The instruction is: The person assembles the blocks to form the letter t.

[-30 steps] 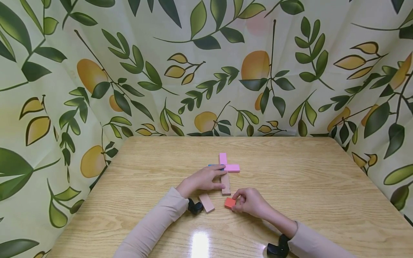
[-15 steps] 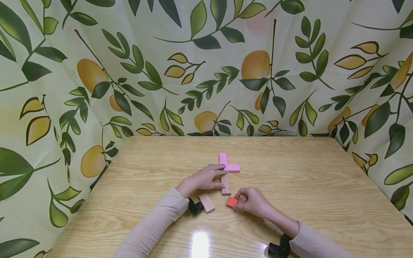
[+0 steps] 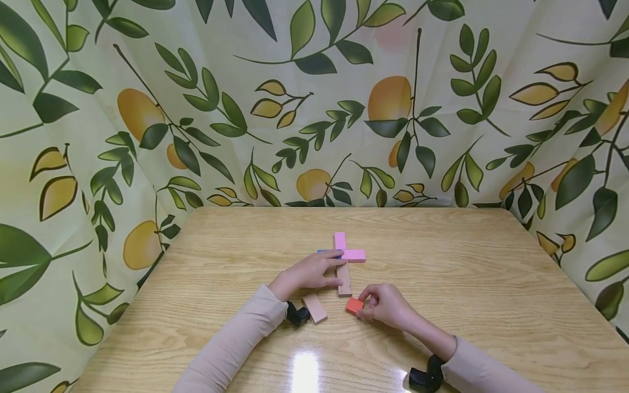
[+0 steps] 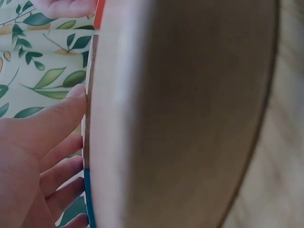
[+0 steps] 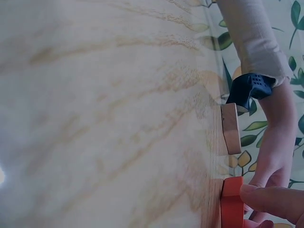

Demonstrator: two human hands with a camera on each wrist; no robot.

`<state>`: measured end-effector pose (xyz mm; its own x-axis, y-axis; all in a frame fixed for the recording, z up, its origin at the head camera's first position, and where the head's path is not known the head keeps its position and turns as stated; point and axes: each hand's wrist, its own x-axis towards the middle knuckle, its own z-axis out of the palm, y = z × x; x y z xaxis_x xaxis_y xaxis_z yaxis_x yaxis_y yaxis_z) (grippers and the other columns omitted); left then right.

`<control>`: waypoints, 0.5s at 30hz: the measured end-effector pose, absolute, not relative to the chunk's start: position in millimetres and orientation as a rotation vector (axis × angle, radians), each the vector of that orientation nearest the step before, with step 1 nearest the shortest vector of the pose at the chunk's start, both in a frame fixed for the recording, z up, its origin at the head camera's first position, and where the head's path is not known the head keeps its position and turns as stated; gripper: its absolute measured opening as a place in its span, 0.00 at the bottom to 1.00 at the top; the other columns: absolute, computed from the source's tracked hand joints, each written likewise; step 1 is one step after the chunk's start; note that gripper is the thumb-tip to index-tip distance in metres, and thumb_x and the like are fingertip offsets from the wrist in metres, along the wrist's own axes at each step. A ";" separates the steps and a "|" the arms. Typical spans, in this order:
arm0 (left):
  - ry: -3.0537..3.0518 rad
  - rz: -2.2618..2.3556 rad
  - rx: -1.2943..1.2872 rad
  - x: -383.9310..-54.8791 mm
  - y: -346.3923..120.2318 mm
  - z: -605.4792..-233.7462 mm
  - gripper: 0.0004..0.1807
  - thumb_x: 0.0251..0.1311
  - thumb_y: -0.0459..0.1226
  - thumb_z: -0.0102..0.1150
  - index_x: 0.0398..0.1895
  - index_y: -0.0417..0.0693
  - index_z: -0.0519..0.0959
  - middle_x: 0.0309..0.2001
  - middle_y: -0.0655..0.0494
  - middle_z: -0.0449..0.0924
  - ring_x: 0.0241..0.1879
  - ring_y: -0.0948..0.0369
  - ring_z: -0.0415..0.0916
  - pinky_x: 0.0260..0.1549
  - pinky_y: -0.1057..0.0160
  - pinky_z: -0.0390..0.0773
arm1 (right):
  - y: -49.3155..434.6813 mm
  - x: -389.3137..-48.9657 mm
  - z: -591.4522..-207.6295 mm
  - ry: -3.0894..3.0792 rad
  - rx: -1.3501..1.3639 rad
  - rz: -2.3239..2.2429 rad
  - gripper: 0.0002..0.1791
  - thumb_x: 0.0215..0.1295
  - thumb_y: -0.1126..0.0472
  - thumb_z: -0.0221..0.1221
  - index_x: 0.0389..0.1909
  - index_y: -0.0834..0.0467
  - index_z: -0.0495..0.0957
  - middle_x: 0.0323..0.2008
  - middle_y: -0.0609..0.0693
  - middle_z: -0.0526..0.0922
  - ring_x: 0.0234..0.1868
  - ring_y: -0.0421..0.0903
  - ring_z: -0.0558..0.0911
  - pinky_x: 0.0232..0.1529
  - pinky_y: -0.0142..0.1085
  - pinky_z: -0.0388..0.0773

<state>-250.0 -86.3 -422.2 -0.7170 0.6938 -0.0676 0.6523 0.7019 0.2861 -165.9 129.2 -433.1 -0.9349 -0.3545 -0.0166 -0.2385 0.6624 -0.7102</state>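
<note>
In the head view my right hand [image 3: 390,307] pinches a small red block [image 3: 354,306] between thumb and fingers, low at the tabletop. My left hand [image 3: 310,272] lies over a group of blocks, fingers outstretched. Its thumb touches a long plain wooden block [image 3: 344,281], and other fingertips rest near a blue block [image 3: 330,254], partly hidden. A pink block [image 3: 353,256] points right from the group, and another pink block [image 3: 340,240] points away at the top. In the right wrist view, the thumb [image 5: 273,200] presses against the red block [image 5: 232,203].
A loose pale wooden block [image 3: 314,309] lies beside the left wrist, close to its black wrist camera [image 3: 297,315]. Another black wrist camera [image 3: 426,375] sits at the right wrist. A leaf-and-fruit patterned cloth [image 3: 314,120] hangs behind and beside the wooden table [image 3: 467,262].
My right hand has shifted the red block slightly right and a little farther away, near the lower end of the long wooden block. The left hand has stayed in place.
</note>
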 end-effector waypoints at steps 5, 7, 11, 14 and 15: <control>2.731 0.386 1.085 -249.7 -86.9 -421.6 0.32 0.64 0.52 0.57 0.68 0.51 0.69 0.74 0.53 0.60 0.74 0.53 0.58 0.74 0.54 0.60 | 129.7 -166.3 -432.7 2.715 -0.486 -1.133 0.12 0.49 0.62 0.71 0.33 0.63 0.82 0.15 0.44 0.70 0.17 0.35 0.66 0.17 0.24 0.60; 2.729 0.386 1.087 -249.5 -87.1 -421.5 0.32 0.64 0.52 0.57 0.68 0.50 0.69 0.74 0.53 0.60 0.74 0.53 0.58 0.74 0.54 0.60 | 129.9 -166.3 -432.6 2.713 -0.490 -1.137 0.12 0.49 0.62 0.72 0.32 0.63 0.82 0.15 0.44 0.70 0.17 0.35 0.66 0.17 0.24 0.60; 2.728 0.387 1.096 -249.2 -86.9 -421.4 0.32 0.64 0.52 0.57 0.68 0.50 0.69 0.74 0.53 0.60 0.74 0.53 0.58 0.74 0.54 0.60 | 130.3 -166.4 -432.6 2.720 -0.495 -1.143 0.12 0.48 0.62 0.72 0.32 0.63 0.82 0.15 0.44 0.70 0.17 0.34 0.66 0.18 0.24 0.60; 2.729 0.382 1.096 -248.8 -86.3 -420.6 0.32 0.64 0.52 0.57 0.68 0.49 0.69 0.74 0.52 0.60 0.74 0.53 0.58 0.74 0.54 0.60 | 130.4 -166.6 -432.6 2.729 -0.495 -1.136 0.12 0.48 0.62 0.72 0.31 0.63 0.82 0.15 0.43 0.70 0.17 0.34 0.65 0.18 0.24 0.60; 2.729 0.382 1.095 -248.7 -86.1 -420.3 0.32 0.64 0.52 0.57 0.68 0.49 0.69 0.74 0.52 0.60 0.74 0.53 0.58 0.74 0.54 0.60 | 130.5 -166.7 -432.5 2.729 -0.493 -1.135 0.12 0.48 0.62 0.72 0.31 0.63 0.82 0.15 0.43 0.70 0.17 0.34 0.65 0.18 0.24 0.60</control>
